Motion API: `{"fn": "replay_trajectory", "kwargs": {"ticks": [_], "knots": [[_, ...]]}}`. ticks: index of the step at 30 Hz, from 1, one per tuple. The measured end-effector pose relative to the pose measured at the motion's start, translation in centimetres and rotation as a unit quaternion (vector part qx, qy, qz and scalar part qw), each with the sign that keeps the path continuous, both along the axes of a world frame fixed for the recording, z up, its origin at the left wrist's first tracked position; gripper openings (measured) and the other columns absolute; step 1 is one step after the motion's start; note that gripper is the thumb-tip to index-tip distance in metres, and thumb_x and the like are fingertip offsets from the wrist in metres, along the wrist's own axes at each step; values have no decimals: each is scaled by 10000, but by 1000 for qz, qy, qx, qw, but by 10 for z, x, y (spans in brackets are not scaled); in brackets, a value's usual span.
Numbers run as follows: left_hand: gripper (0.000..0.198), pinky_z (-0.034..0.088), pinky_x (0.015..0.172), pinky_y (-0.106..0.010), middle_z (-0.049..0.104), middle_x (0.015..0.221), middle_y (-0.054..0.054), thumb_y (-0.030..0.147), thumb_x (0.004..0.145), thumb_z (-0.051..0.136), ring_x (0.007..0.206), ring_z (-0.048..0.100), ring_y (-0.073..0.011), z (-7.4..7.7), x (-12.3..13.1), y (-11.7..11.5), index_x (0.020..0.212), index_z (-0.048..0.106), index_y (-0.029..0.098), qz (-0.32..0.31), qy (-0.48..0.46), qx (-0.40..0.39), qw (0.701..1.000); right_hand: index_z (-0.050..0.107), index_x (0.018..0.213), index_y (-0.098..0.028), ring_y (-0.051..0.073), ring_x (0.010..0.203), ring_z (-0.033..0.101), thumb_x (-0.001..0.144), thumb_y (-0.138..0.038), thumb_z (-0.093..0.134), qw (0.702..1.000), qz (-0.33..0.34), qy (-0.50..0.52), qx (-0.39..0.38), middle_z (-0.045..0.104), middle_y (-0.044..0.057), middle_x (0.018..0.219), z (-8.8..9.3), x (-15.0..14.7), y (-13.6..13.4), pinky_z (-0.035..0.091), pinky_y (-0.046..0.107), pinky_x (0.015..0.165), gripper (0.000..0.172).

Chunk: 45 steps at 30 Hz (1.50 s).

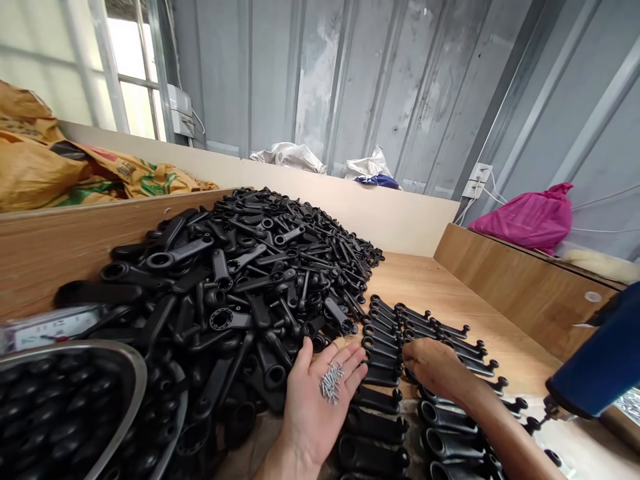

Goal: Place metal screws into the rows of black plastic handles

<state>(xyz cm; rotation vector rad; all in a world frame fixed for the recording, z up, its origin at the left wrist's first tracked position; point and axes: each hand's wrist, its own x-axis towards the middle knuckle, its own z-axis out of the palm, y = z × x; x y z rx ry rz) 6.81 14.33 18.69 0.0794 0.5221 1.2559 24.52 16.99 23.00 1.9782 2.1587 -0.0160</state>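
Observation:
My left hand lies palm up with several small metal screws resting in it, just in front of a big heap of black plastic handle parts. My right hand reaches palm down onto rows of the same black handles laid side by side on the wooden table. Whether its fingers grip one of them is hidden.
A metal bowl of small black pieces sits at the lower left. A blue power tool hangs at the right edge. Wooden boards wall the table on three sides. Yellow sacks and a pink bag lie behind them.

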Motion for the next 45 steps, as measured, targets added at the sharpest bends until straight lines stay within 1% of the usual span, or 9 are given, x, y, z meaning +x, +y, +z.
{"fn": "replay_trajectory", "kwargs": {"ticks": [6, 12, 18, 23, 28, 30, 34, 39, 45], "knots": [[606, 512, 874, -417, 603, 1102, -273, 470, 864, 412, 1018, 599, -330, -4, 1, 1, 1162, 478, -53, -2, -1, -5, 1000, 718, 844, -166, 242, 849, 661, 777, -50, 408, 999, 23, -18, -21, 713, 123, 858, -1, -6, 1, 407, 263, 628, 338], [660, 526, 848, -396, 579, 1139, -278, 502, 867, 377, 1037, 588, -332, -7, 1, 0, 1227, 412, -50, -23, -11, 2, 1000, 715, 841, -134, 250, 851, 664, 787, -62, 457, 999, 24, -29, -33, 714, 143, 860, -2, -9, 7, 452, 299, 661, 274], [682, 515, 863, -406, 573, 1150, -272, 519, 854, 399, 1045, 582, -339, -10, 2, 0, 1253, 381, -33, -35, -28, 5, 999, 716, 779, -165, 262, 820, 659, 784, -80, 456, 999, 39, 23, 5, 711, 121, 816, 1, -7, 10, 446, 302, 660, 274], [705, 490, 883, -411, 561, 1173, -259, 548, 835, 418, 1060, 573, -340, -12, 2, 1, 1273, 368, -1, -51, -39, 0, 998, 667, 937, -223, 171, 951, 586, 853, -143, 435, 981, 131, 124, 72, 670, 33, 978, 1, -11, 1, 421, 251, 814, 259], [671, 454, 887, -382, 609, 1047, -223, 495, 845, 443, 937, 609, -275, -11, 2, -2, 1253, 406, -37, -67, -60, 60, 994, 655, 852, -217, 183, 893, 520, 863, -139, 461, 906, 309, 249, 145, 620, 36, 966, -7, -26, -10, 404, 310, 793, 209], [607, 460, 822, -328, 627, 952, -183, 450, 868, 418, 821, 604, -213, -8, 2, -3, 1204, 465, -54, -75, -85, 88, 990, 646, 814, -211, 193, 884, 501, 858, -126, 483, 894, 337, 255, 148, 613, 35, 955, -11, -33, -11, 394, 327, 772, 189], [545, 435, 666, -241, 625, 878, -144, 409, 891, 368, 683, 552, -142, -2, 2, -6, 1155, 516, -44, -73, -113, 59, 989, 638, 728, -188, 198, 858, 485, 814, -100, 557, 903, 338, 230, 132, 619, 30, 902, -18, -43, -8, 385, 336, 765, 147], [541, 397, 606, -214, 591, 741, -99, 412, 891, 372, 624, 504, -127, -1, 3, -7, 1148, 532, -37, -79, -101, 51, 990, 648, 743, -195, 189, 878, 490, 751, -37, 554, 889, 327, 296, 121, 630, 10, 947, -23, -44, -6, 378, 346, 810, 185], [528, 409, 605, -221, 587, 741, -99, 417, 893, 364, 639, 524, -135, -3, 4, -5, 1106, 559, -26, -83, -101, 61, 990, 596, 692, -171, 192, 935, 488, 682, -8, 488, 878, 309, 354, 97, 613, 31, 991, -27, -46, -4, 369, 367, 884, 196]]}}
